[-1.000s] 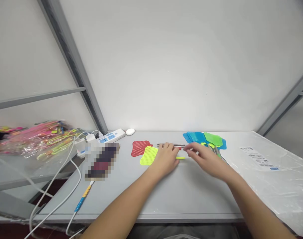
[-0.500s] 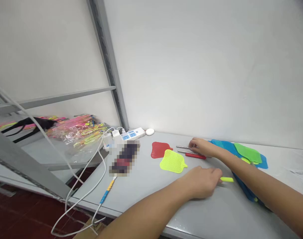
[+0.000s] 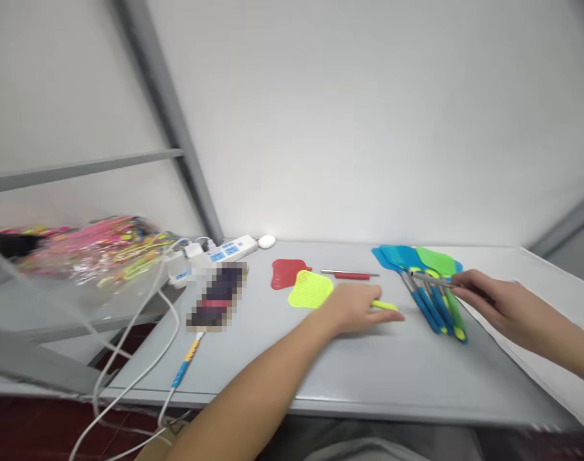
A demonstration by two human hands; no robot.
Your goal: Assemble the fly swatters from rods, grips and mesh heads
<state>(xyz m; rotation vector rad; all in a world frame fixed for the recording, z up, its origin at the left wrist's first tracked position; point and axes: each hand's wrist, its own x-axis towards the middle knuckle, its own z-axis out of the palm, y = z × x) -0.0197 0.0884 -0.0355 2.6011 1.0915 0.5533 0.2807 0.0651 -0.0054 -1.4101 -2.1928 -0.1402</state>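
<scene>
My left hand (image 3: 354,308) is low over the grey table, its fingers around a yellow handle (image 3: 385,306) whose end sticks out beside the thumb. To the right, my right hand (image 3: 488,299) grips a thin metal rod (image 3: 429,278) above a pile of fly swatters. Their blue heads (image 3: 392,257) and a green head (image 3: 436,259) lie toward the wall, with blue handles (image 3: 429,308) and a green handle (image 3: 456,317) pointing toward me. A red swatter head (image 3: 285,274) is partly under a yellow swatter head (image 3: 310,290). Beyond my left hand lies a metal rod with a red handle (image 3: 352,276).
At left on the table are a blurred-out phone (image 3: 218,298) on a charging cable (image 3: 186,363), a white power strip (image 3: 239,246) and a white oval object (image 3: 267,241). Colourful bagged items (image 3: 109,250) fill the shelf behind the grey metal frame (image 3: 152,70).
My right hand has moved right, carrying a metal rod from beside the red handle to over the swatter pile. The view has shifted right; my left hand stays with the yellow handle.
</scene>
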